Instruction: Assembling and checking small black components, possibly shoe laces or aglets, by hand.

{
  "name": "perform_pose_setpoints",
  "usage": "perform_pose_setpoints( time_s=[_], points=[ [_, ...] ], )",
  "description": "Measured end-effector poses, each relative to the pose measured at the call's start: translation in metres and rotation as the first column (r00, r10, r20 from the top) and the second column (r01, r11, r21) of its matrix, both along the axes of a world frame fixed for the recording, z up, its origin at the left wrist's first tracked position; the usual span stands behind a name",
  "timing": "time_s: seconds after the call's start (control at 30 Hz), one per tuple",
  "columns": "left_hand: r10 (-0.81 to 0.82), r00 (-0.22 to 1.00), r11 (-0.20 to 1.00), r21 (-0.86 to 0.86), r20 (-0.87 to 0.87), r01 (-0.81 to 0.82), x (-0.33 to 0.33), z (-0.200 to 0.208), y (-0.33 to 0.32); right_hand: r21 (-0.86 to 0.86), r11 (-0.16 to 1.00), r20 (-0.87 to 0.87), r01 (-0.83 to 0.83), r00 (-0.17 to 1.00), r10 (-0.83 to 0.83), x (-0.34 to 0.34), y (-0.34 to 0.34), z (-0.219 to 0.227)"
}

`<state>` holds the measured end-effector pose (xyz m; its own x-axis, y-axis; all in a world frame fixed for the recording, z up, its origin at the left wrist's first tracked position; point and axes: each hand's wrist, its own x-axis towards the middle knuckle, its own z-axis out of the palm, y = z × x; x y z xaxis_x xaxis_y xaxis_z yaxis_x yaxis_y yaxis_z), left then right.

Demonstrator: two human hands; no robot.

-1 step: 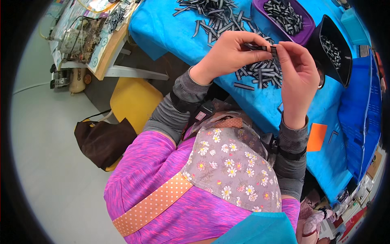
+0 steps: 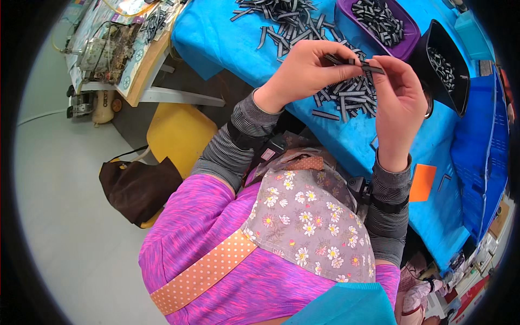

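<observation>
My left hand (image 2: 303,73) and my right hand (image 2: 398,103) are raised over a table covered in blue cloth (image 2: 227,38). Together they pinch one short black-and-white striped strip (image 2: 355,61), each hand's fingertips at one end. Directly beneath the hands lies a loose pile of the same strips (image 2: 346,97). A second pile (image 2: 281,19) is spread farther back. A purple tray (image 2: 403,46) and a black bin (image 2: 460,59) at the right both hold more strips.
An orange card (image 2: 422,181) lies on the cloth near my right forearm. A blue crate (image 2: 487,162) stands at the right. To the left are a yellow chair (image 2: 179,132), a brown bag (image 2: 138,187) and a cluttered wooden bench (image 2: 108,49).
</observation>
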<state>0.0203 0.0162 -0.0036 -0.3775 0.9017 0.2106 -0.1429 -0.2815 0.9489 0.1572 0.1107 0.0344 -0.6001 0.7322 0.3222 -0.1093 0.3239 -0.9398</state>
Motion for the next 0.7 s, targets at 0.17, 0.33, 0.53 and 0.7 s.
perform_pose_setpoints(
  time_s=[0.17,0.33,0.53,0.7],
  points=[
    [0.147,0.988,0.988,-0.032,-0.049,-0.148,-0.007,-0.010,0.004,-0.016,0.992,-0.052,0.122,0.991,-0.123,0.006,0.005,0.012],
    [0.185,0.982,0.981,0.045,0.035,-0.186,-0.010,-0.012,0.004,0.022,0.991,0.012,0.133,0.991,-0.133,0.015,0.004,0.015],
    [0.098,0.945,0.993,0.032,0.313,-0.114,-0.006,0.000,0.002,0.195,0.981,0.221,0.003,0.974,-0.047,0.014,0.007,0.005],
    [0.047,0.973,0.997,-0.067,0.226,-0.032,-0.008,0.004,0.003,0.097,0.994,0.281,-0.049,0.960,0.019,0.008,0.000,0.000]
  ],
)
